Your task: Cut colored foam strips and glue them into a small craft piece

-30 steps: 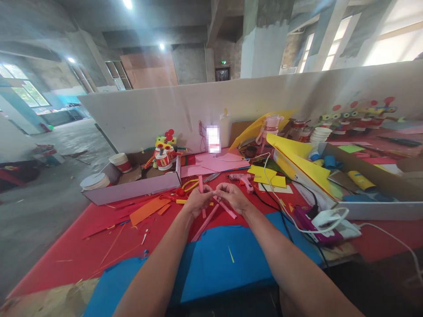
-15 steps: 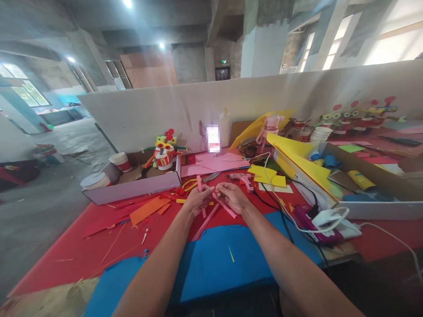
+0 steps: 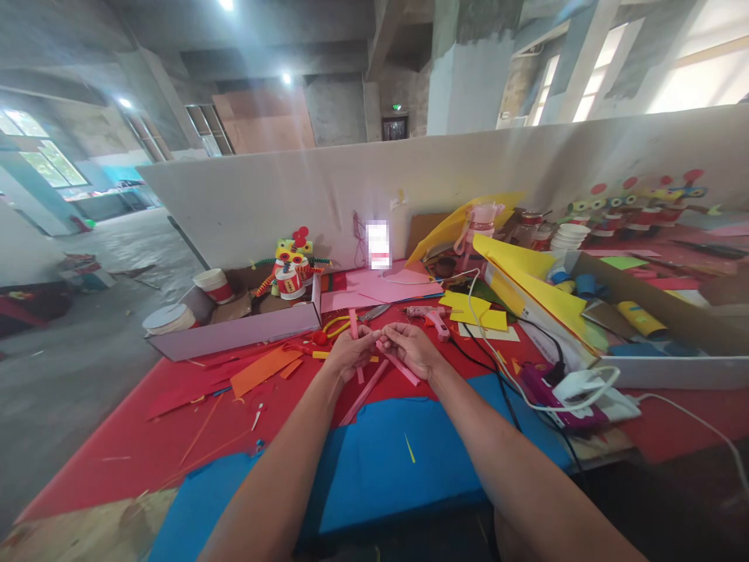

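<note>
Blue sheet [image 3: 374, 468]: flat, matte, laid along the near edge; one thin yellow sliver [image 3: 409, 448] dropped on it.
Loose pink strip [image 3: 363, 394]: narrow, straight, laid slantwise on the red table cover [image 3: 140, 437], just in front of the hands.
Left hand [image 3: 356, 353]: left pink strip [image 3: 353, 324] pinched between thumb and fingers; both ends left sticking out, far and near.
Right hand [image 3: 409, 349]: fingers bunched; upper end of right pink strip [image 3: 403, 371] apparently pinched, the rest slanted out under the palm.
Fingertip contact: hands brought almost together; whether the strips are joined there cannot be told.
Strip handling: judged very light, bendy, easily creased or torn, not slippery; best held by light fingertip pinch near the ends, flat faces between the pads.
Orange paper [image 3: 263, 373]: thin, flat, rectangular, scattered to the left.
Scissors [image 3: 336, 326]: yellow handles, metal blades, placed beyond the left hand.
Glue gun [image 3: 433, 318]: pink, hard plastic look, laid on its side beyond the right hand.
Pink sheets [image 3: 380, 287]: smooth, overlapped, flat.
Robot figure [image 3: 291, 273]: cup-like body, ridged coiled arms, stood in the shallow box [image 3: 246, 332].
White panel [image 3: 263, 195]: upright, slightly rippled, set behind everything.
</note>
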A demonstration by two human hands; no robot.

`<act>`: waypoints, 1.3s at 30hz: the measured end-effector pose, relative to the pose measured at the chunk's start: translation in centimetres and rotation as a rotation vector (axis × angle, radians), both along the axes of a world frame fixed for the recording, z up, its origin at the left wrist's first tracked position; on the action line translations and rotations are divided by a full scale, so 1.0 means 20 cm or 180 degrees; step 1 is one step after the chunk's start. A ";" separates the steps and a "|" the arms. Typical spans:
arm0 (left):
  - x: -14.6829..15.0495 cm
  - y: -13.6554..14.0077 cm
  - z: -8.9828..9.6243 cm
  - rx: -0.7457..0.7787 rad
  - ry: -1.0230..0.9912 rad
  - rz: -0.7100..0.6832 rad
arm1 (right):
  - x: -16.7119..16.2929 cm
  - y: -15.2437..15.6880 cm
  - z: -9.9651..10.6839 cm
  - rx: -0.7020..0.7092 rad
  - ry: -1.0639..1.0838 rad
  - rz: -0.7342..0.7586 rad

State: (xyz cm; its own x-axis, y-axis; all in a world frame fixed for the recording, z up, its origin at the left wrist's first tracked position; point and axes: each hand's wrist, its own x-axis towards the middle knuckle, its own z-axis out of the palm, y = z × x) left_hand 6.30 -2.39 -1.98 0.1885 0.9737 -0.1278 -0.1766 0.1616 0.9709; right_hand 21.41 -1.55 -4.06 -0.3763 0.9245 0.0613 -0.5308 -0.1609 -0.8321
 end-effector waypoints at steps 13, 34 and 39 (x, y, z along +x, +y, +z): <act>0.02 -0.01 -0.01 -0.0041 0.0099 -0.0229 | 0.01 0.01 -0.01 0.0531 -0.0454 -0.0175; 0.06 0.00 0.00 0.0953 0.0854 0.0888 | 0.01 0.01 0.00 -0.0267 0.0402 -0.0150; 0.07 -0.01 0.00 0.1330 0.1074 0.0819 | 0.01 0.02 -0.01 -0.0285 0.0269 -0.0341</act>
State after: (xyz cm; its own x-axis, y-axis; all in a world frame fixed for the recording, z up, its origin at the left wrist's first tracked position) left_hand 7.72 -2.50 -1.96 -0.0446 0.9634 0.2642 0.1701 -0.2533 0.9523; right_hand 21.59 -1.21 -4.27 -0.2723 0.9622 0.0040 -0.6164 -0.1712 -0.7686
